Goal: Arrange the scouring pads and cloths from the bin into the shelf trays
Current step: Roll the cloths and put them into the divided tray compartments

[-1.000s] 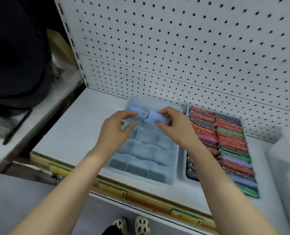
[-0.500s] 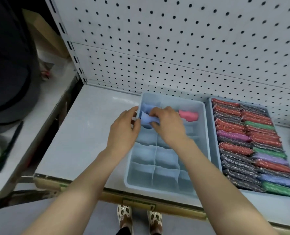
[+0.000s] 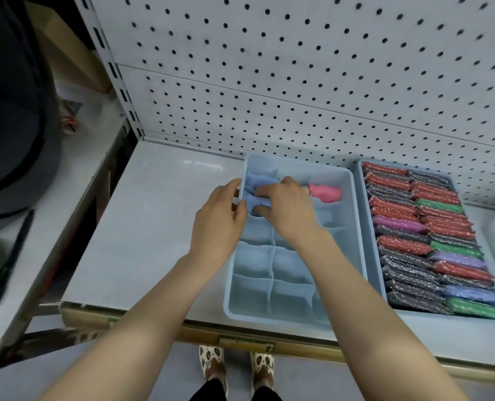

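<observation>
Head view: the person's two hands meet over the far left corner of the divided tray point(image 3: 356, 227), which sits on the shelf point(image 3: 153, 227). Both work on one rolled blue cloth point(image 3: 253, 201).

The right hand point(image 3: 286, 211) has its grip closed on the cloth. Its fingers are curled over the roll's right end and pinch it. The left hand point(image 3: 221, 219) is at the tray's left wall, and its thumb and fingertips press on the roll's left end. How tightly it holds is hard to tell, but its fingers bend around that end.

The roll lies sideways, with its long side going from the tray's left wall toward the tray's middle. It sits over the second box from the back in the tray's left column, partly down in it. Another blue cloth point(image 3: 259, 178) already lies in the box just behind it, at the tray's back left corner. A pink cloth point(image 3: 325, 193) lies in the back row, near the tray's right wall.

The box is right under both grips, so the roll most likely only needs a push straight down. The right hand covers more of the roll, so it looks set to do most of the pushing. The roll's ends could catch on the thin walls.

Right of the divided tray, touching it, a second tray point(image 3: 359, 180) is packed with scouring pads point(image 3: 431, 241).
</observation>
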The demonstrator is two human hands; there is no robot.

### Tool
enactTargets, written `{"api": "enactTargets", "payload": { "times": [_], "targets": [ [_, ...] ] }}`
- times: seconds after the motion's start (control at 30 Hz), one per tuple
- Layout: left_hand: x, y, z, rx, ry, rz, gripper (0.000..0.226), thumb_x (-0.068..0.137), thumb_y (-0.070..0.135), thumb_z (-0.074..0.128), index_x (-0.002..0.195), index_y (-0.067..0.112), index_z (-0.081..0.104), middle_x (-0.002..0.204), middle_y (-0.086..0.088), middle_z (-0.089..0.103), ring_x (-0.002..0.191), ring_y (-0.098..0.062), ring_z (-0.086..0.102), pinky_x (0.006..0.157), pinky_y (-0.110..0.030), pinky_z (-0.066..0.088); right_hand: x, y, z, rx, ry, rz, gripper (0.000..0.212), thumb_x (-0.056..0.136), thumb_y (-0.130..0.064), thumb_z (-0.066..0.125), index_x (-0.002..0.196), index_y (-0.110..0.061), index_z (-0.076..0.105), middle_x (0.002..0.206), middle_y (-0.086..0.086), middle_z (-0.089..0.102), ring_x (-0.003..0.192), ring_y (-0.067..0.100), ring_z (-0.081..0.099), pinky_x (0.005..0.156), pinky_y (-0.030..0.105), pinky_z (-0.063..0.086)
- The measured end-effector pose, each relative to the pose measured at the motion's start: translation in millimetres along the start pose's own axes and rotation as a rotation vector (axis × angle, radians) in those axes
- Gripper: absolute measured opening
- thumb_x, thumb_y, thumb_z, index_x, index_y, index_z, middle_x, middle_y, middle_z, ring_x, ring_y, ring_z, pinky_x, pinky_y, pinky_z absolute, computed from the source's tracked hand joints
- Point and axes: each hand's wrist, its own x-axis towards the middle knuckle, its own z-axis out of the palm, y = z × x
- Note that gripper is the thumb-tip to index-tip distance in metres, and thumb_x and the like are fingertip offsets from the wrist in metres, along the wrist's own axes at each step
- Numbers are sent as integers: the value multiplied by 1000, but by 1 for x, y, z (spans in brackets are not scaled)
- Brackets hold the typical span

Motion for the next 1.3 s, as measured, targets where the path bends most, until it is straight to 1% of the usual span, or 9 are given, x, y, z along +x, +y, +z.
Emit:
{"api": "enactTargets", "payload": {
  "times": [0.17, 0.43, 0.6, 0.73, 0.83, 0.97, 1.07, 1.2, 1.3],
  "targets": [
    [4, 6, -4, 55, -27, 6, 39, 95, 14, 49, 135, 12, 50, 126, -8, 56, 99, -28, 61, 81, -35, 47, -36, 26, -13, 207, 138, -39, 21, 84, -18, 67, 104, -18, 74, 101, 3, 72, 94, 31, 60, 77, 39, 49],
    [-3, 62, 9, 137, -2, 268, 42, 83, -1, 60, 125, 8, 61, 131, -14, 52, 117, -36, 50, 101, -42, 42, -160, 125, -77, 136, 401, 153, 25, 87, -14, 71, 112, -16, 72, 103, 1, 74, 96, 25, 65, 84, 31, 47],
    [-17, 154, 69, 37, -113, 431, 40, 81, 1, 66, 119, 12, 64, 123, -13, 56, 114, -33, 55, 100, -42, 43, -247, 223, -117, 131, 578, 410, 26, 88, -14, 70, 114, -17, 72, 105, 2, 73, 95, 24, 64, 78, 31, 50],
    [-42, 237, 132, 7, -239, 536, 38, 91, 16, 63, 128, 23, 58, 136, -3, 49, 106, -13, 52, 101, -35, 39, -302, 320, -144, 81, 637, 617, 25, 87, -16, 68, 112, -18, 73, 101, 4, 74, 92, 28, 66, 80, 39, 53],
    [-61, 298, 186, -11, -299, 628, 36, 92, 16, 62, 128, 22, 59, 136, -2, 49, 117, -18, 51, 102, -30, 36, -330, 399, -155, 122, 536, 723, 27, 86, -16, 67, 112, -18, 72, 99, 9, 74, 89, 30, 68, 80, 42, 54],
    [-75, 361, 259, 35, -412, 725, 34, 93, 19, 61, 127, 22, 60, 131, -1, 54, 119, -21, 52, 94, -30, 40, -327, 463, -158, 177, 172, 711, 35, 89, -38, 66, 120, -20, 65, 109, 4, 71, 99, 25, 66, 82, 34, 50],
    [-80, 391, 299, 108, -443, 745, 33, 92, 20, 61, 125, 21, 62, 126, -1, 57, 114, -23, 55, 90, -31, 41, -297, 485, -146, 161, -6, 673, 42, 86, -60, 58, 90, -18, 61, 87, 1, 65, 85, 27, 61, 63, 33, 40],
    [-82, 404, 321, 218, -446, 644, 33, 92, 23, 62, 125, 23, 62, 126, -3, 59, 116, -26, 54, 94, -36, 44, -276, 501, -140, 271, -12, 615, 35, 84, -30, 67, 61, -16, 45, 68, 7, 53, 67, 22, 51, 55, 30, 29],
    [-81, 408, 322, 236, -443, 598, 35, 91, 24, 63, 126, 22, 61, 126, -4, 60, 115, -26, 56, 94, -37, 44, -276, 505, -168, 875, 211, 582, 26, 84, -8, 62, 64, -15, 48, 65, 4, 45, 63, 16, 41, 63, 28, 35]
  ]
}}
